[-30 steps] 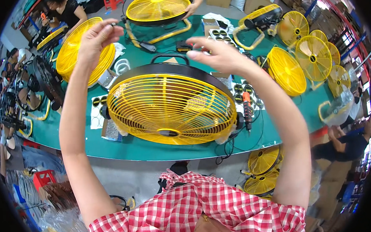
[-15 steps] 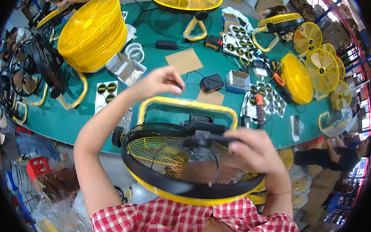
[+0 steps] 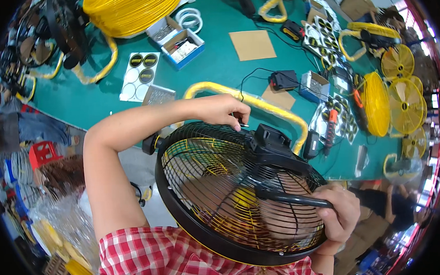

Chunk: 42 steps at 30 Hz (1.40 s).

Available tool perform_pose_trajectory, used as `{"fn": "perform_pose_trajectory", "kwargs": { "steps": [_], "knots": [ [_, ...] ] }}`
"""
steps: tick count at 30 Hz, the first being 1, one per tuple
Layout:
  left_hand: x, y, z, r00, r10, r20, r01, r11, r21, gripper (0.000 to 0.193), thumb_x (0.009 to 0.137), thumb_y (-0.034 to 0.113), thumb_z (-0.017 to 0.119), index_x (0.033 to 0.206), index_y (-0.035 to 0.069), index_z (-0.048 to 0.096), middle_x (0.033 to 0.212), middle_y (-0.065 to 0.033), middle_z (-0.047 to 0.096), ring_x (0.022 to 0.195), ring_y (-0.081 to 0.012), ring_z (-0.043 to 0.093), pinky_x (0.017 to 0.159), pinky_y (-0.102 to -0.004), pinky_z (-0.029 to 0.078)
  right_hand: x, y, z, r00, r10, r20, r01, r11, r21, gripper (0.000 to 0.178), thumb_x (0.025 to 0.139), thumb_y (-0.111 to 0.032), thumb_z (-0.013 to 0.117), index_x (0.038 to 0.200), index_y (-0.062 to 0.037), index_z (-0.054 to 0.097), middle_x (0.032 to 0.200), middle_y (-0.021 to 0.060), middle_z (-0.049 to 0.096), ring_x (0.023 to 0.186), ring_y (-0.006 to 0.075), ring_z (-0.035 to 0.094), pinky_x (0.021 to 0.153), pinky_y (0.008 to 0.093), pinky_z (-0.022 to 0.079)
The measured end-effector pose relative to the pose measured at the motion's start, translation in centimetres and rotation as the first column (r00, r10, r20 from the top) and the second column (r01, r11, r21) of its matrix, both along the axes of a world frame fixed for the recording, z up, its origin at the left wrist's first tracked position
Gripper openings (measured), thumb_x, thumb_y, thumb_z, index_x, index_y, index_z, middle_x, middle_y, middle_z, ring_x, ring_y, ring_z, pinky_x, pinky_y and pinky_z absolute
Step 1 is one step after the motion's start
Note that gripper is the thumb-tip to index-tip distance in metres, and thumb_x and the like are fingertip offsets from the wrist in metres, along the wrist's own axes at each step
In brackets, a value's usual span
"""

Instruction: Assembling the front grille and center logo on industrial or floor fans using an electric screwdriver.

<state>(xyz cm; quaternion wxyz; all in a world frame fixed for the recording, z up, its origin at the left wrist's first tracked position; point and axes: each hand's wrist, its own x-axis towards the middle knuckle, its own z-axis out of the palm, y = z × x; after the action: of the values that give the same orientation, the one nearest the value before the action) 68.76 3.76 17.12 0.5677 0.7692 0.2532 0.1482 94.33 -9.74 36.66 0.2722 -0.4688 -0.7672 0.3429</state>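
Observation:
A round fan with a black rim and black wire grille (image 3: pixel 197 183) tilts toward me at the table's near edge. It hangs in a yellow tube stand (image 3: pixel 258 103), and a black motor housing (image 3: pixel 270 145) sits at the top of its back. My right hand (image 3: pixel 341 211) is wrapped around the end of the fan's curved black carry handle (image 3: pixel 293 199). Over the upper grille, beside the housing, my left hand (image 3: pixel 224 112) is closed in a pinch. Something small with a pale tip shows at its fingertips, too small to name.
On the green table (image 3: pixel 217 78) lie a brown cardboard sheet (image 3: pixel 253 45), a black battery pack (image 3: pixel 283 80), a box of screws (image 3: pixel 314 86), an orange-and-black power screwdriver (image 3: pixel 331 126) and a round-sticker sheet (image 3: pixel 139 76). Stacked yellow grilles (image 3: pixel 131 10) stand at the far left.
My left hand has come down and right, from above the stand to the fan's housing. The fan has turned its back grille more into view, my right hand keeping its handle.

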Motion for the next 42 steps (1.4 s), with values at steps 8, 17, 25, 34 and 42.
{"fn": "perform_pose_trajectory", "kwargs": {
  "steps": [8, 17, 25, 34, 42],
  "knots": [
    [1.4, 0.3, -1.1, 0.995, -0.095, 0.02, 0.095, 0.995, -0.027, 0.018, 0.075, 0.009, 0.065, 0.089, 0.001, 0.057, 0.079, -0.0077, 0.064, 0.075, -0.0171, 0.061, 0.066, -0.0306, 0.045, 0.0, -1.0, -0.8, 0.995, -0.086, -0.044, 0.088, 0.995, 0.042, 0.026, 0.076, -0.024, 0.06, 0.077, 0.0027, 0.06, 0.061, 0.0113, 0.059, 0.055, 0.0248, 0.059, 0.052, 0.0296, 0.044],
    [1.1, -0.1, -0.6, 0.976, -0.214, -0.05, 0.214, 0.977, -0.005, 0.022, 0.075, 0.014, 0.066, 0.091, 0.002, 0.056, 0.079, -0.009, 0.064, 0.075, -0.0207, 0.061, 0.064, -0.0329, 0.045, 0.0, -0.7, -0.9, 0.994, -0.083, -0.075, 0.088, 0.994, 0.06, 0.024, 0.075, -0.021, 0.06, 0.077, 0.0032, 0.06, 0.059, 0.0111, 0.057, 0.053, 0.0239, 0.058, 0.05, 0.029, 0.044],
    [1.1, -0.4, -1.1, 0.985, -0.174, 0.01, 0.174, 0.984, 0.036, 0.023, 0.074, 0.015, 0.067, 0.09, 0.002, 0.056, 0.077, -0.0094, 0.062, 0.073, -0.0226, 0.06, 0.062, -0.0337, 0.044, -0.1, -0.7, -0.8, 0.993, -0.094, -0.072, 0.098, 0.994, 0.056, 0.026, 0.076, -0.022, 0.061, 0.077, 0.0037, 0.06, 0.06, 0.0118, 0.058, 0.054, 0.0243, 0.058, 0.051, 0.029, 0.045],
    [1.3, -0.7, -1.3, 0.988, -0.14, 0.072, 0.137, 0.99, 0.043, 0.023, 0.073, 0.015, 0.068, 0.087, 0.002, 0.057, 0.077, -0.0102, 0.062, 0.073, -0.0239, 0.06, 0.062, -0.0338, 0.044, 0.0, -0.8, -0.8, 0.994, -0.102, -0.037, 0.103, 0.993, 0.048, 0.028, 0.075, -0.025, 0.061, 0.077, 0.0033, 0.06, 0.061, 0.0121, 0.059, 0.055, 0.0247, 0.059, 0.052, 0.0298, 0.046],
    [1.4, -0.1, -0.6, 0.991, -0.13, 0.039, 0.126, 0.987, 0.098, 0.03, 0.07, 0.017, 0.071, 0.089, 0.003, 0.053, 0.077, -0.0097, 0.061, 0.073, -0.0243, 0.059, 0.062, -0.0361, 0.044, -0.1, -0.4, -0.8, 0.995, -0.088, -0.053, 0.091, 0.994, 0.053, 0.027, 0.076, -0.024, 0.06, 0.076, 0.0031, 0.06, 0.06, 0.0119, 0.059, 0.054, 0.0245, 0.059, 0.052, 0.0294, 0.046]
  ]
}}
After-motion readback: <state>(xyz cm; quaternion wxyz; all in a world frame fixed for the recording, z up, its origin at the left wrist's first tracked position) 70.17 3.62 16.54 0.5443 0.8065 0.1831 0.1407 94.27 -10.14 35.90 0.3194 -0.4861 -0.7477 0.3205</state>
